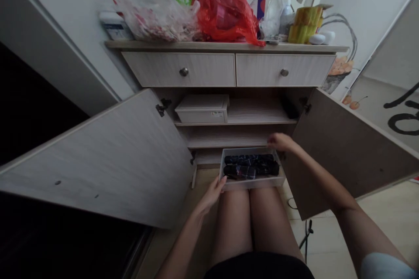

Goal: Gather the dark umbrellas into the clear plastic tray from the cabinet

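Note:
A shallow white tray (251, 182) holding dark plaid rolled cloths (251, 165) rests at my knees, in front of the open cabinet. My left hand (214, 192) grips the tray's near left corner, fingers curled on the rim. My right hand (280, 141) holds the tray's far right corner, fingers closed over the edge near the lower shelf (229, 141).
Both cabinet doors stand wide open, the left door (104, 161) and the right door (343, 148). A white lidded box (202, 109) sits on the upper shelf. Two shut drawers (229, 69) lie above. Plastic bags (225, 11) and clutter crowd the top. A cable (306, 233) lies on the floor.

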A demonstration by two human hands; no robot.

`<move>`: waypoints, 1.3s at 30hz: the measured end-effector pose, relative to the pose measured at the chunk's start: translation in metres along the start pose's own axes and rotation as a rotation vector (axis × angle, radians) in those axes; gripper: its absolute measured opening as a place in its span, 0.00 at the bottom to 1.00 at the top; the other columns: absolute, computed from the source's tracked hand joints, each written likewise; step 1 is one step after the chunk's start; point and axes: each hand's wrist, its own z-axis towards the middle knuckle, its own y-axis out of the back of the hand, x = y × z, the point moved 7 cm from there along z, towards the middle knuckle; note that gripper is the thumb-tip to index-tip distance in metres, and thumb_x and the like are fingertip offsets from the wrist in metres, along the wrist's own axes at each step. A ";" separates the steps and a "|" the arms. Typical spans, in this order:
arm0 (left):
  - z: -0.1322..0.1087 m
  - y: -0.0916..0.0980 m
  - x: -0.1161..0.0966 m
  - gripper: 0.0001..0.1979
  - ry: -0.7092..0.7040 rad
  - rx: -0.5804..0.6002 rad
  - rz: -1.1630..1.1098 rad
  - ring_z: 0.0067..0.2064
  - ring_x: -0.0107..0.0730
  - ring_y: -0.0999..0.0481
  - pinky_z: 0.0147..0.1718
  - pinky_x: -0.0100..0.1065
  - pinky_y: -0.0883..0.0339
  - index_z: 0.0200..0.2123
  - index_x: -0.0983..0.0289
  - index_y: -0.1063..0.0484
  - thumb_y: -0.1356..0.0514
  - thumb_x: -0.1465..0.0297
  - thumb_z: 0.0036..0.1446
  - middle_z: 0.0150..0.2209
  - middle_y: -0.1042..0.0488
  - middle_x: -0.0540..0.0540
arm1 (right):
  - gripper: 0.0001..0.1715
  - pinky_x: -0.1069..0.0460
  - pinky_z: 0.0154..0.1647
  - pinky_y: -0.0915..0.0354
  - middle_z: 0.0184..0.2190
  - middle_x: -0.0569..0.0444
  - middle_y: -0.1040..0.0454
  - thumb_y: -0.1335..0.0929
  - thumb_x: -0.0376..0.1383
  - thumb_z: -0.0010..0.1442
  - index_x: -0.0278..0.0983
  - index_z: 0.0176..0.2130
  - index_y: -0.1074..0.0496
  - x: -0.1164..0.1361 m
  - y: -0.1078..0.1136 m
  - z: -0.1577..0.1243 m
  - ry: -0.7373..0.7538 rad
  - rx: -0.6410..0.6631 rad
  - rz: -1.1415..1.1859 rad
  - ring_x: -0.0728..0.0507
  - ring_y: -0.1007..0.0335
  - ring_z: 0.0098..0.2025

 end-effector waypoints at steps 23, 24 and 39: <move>0.007 0.002 0.010 0.46 0.022 -0.024 -0.033 0.56 0.54 0.30 0.50 0.43 0.35 0.52 0.65 0.27 0.43 0.34 0.44 0.53 0.25 0.64 | 0.26 0.44 0.54 0.33 0.55 0.33 0.32 0.35 0.27 0.59 0.28 0.57 0.30 -0.136 0.049 0.071 -0.664 -0.621 0.396 0.34 0.29 0.54; 0.007 0.002 0.008 0.45 0.020 -0.024 -0.030 0.56 0.53 0.30 0.49 0.42 0.35 0.52 0.65 0.27 0.43 0.34 0.44 0.52 0.24 0.63 | 0.26 0.45 0.56 0.33 0.53 0.36 0.29 0.33 0.28 0.57 0.28 0.55 0.29 -0.138 0.047 0.066 -0.679 -0.670 0.547 0.36 0.29 0.54; -0.001 0.001 0.003 0.39 -0.001 -0.015 -0.021 0.52 0.46 0.29 0.44 0.38 0.35 0.51 0.65 0.28 0.42 0.39 0.49 0.51 0.24 0.61 | 0.21 0.56 0.24 0.30 0.31 0.54 0.21 0.23 0.32 0.42 0.37 0.39 0.23 -0.062 -0.009 -0.034 -0.324 -0.318 1.554 0.48 0.27 0.27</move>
